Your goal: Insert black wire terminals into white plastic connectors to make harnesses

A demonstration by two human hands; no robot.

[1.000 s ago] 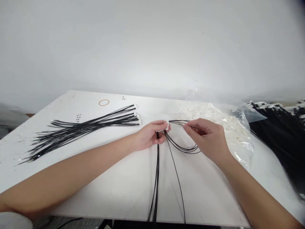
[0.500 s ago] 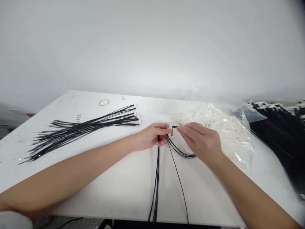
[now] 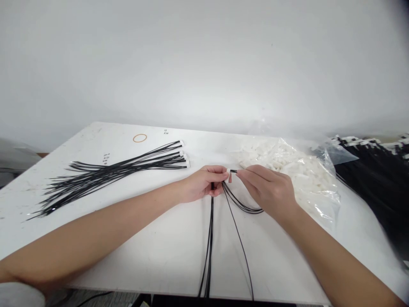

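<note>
My left hand is closed, pinching a small white connector housing between thumb and fingers, with black wires hanging from below it past the table's front edge. To its right, my right hand is closed on the short ends of black wires at the connector's right side. Several wires loop from under my left hand towards my right palm. A single thin wire trails down to the front edge. The fingers partly hide the connector.
On the white table, finished-looking black wire bundles with white connectors lie at left, near a tan rubber band. A clear plastic bag of white parts sits behind my right hand. A large pile of black wires lies far right.
My right hand has shifted very slightly left, closer to the connector. The left hand and the hanging wires look nearly the same.
</note>
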